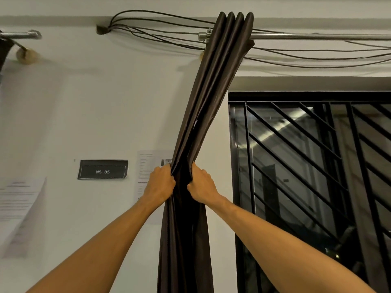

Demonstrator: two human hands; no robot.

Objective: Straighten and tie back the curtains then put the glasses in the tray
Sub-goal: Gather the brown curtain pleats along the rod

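A dark brown curtain [213, 98] hangs bunched in folds from a metal rod [317, 36] above the window. It slants down to the left from the rod. My left hand [160, 182] grips the left side of the bundle at mid height, fingers curled into the cloth. My right hand [201, 185] grips the right side at the same height, thumb up along a fold. Below my hands the cloth falls straight down out of view. No glasses or tray are in view.
A window with a black diagonal-bar grille [306, 166] fills the right side. Several cables [160, 28] run along the wall under the ceiling. A black "WS 05" sign [103, 171] and paper sheets [21, 208] are stuck on the white wall at left. Another rod end [21, 35] shows at the top left.
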